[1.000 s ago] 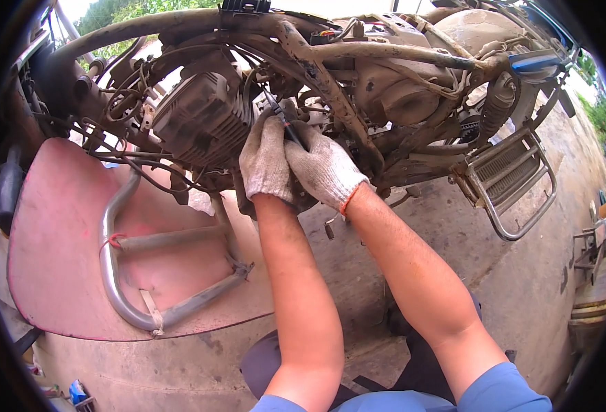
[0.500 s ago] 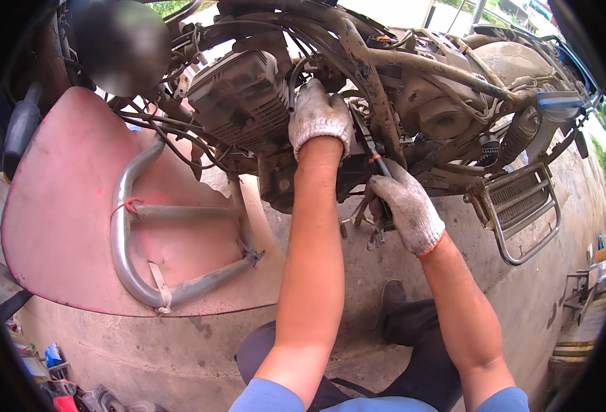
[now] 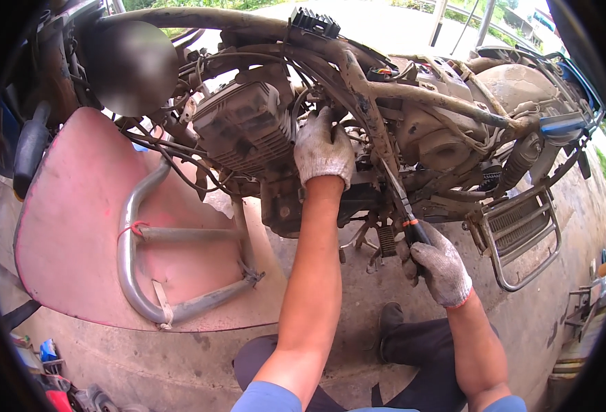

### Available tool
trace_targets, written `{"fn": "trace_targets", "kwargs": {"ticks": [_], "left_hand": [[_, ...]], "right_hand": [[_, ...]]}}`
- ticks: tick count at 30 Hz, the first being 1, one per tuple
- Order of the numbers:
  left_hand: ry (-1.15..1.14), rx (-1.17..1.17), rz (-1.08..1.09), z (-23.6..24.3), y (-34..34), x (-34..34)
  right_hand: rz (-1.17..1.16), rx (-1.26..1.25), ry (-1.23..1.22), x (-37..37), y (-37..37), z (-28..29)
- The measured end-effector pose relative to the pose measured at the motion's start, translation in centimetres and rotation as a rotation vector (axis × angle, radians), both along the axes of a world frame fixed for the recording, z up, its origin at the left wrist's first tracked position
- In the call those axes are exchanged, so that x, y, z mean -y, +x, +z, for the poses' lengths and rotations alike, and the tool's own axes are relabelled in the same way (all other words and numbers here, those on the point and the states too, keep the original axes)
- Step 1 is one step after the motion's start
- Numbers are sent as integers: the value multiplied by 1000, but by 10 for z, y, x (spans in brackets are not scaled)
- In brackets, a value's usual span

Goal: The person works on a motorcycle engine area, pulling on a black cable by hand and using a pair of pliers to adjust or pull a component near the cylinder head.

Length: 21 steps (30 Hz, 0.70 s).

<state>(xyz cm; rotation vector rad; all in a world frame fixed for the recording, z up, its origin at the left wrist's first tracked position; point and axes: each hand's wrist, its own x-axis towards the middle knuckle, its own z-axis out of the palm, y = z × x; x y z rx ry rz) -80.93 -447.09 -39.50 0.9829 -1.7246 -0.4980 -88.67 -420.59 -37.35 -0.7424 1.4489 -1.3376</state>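
Observation:
My left hand (image 3: 324,147), in a dirty white knit glove, reaches in just behind the finned engine cylinder (image 3: 237,127) of a stripped, dusty motorcycle. Its fingertips are lost among the hoses and parts there, so what they touch is hidden. Lower and to the right, my gloved right hand (image 3: 441,264) is closed around the black handle of a long metal-shafted tool (image 3: 404,207) with an orange band. That tool slants up and left, its far end against or in front of the frame's down tube (image 3: 371,113); its exact kind does not show.
A faded pink panel (image 3: 76,226) and a bent metal guard bar (image 3: 130,254) stand at the left. Dark cables (image 3: 179,147) run by the engine. A metal footrest rack (image 3: 522,237) juts out at the right. My knees (image 3: 423,350) are below, over concrete floor (image 3: 358,288).
My right hand has drawn the tool down and to the right, away from the engine gap. My left hand stays behind the cylinder. The whole view has shifted slightly, showing more of the motorcycle's top.

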Motion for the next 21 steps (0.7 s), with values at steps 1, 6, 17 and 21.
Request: {"fn": "trace_targets", "kwargs": {"ticks": [1, 6, 17, 21], "left_hand": [[84, -103, -90, -2, 5, 0], [34, -74, -38, -7, 14, 4], [62, -85, -67, -3, 18, -16], [-49, -97, -117, -9, 17, -12]], "right_hand": [[16, 23, -3, 3, 5, 0], [68, -17, 3, 6, 26, 5], [53, -29, -1, -7, 24, -5], [31, 65, -21, -8, 20, -7]]}}
